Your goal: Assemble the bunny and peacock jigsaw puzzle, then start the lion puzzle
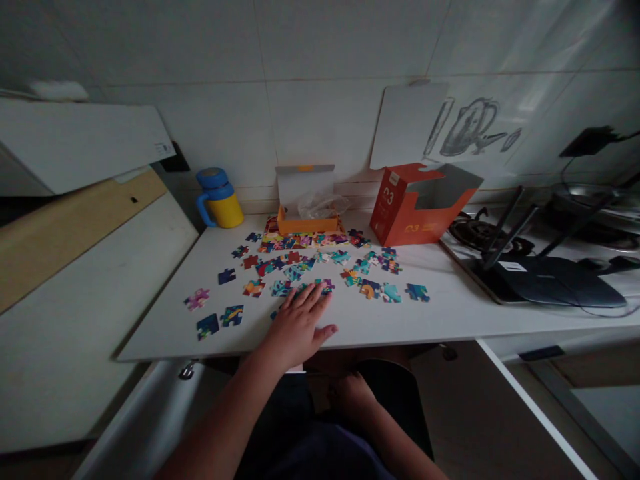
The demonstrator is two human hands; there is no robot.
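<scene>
My left hand point(301, 321) lies palm down near the front of the white table point(380, 327), its fingers stretched out over some jigsaw pieces. Part of a teal and purple jigsaw piece point(327, 286) shows at the fingertips; what lies under the palm is hidden. Below the table edge, in shadow over my lap, my right hand point(353, 395) looks curled closed, and its inside cannot be seen. Loose jigsaw pieces spread around the left hand, among them a dark blue piece point(227, 275), a pink piece point(197, 299) and a teal piece point(391, 293).
Behind the pieces, an opened orange box point(307, 225) with clear plastic rests on a colourful picture sheet point(271, 241). A blue and yellow flask point(227, 209) stands at the left. To the right are a red-orange carton point(423, 223), a black router point(560, 280) and a stove burner point(487, 233).
</scene>
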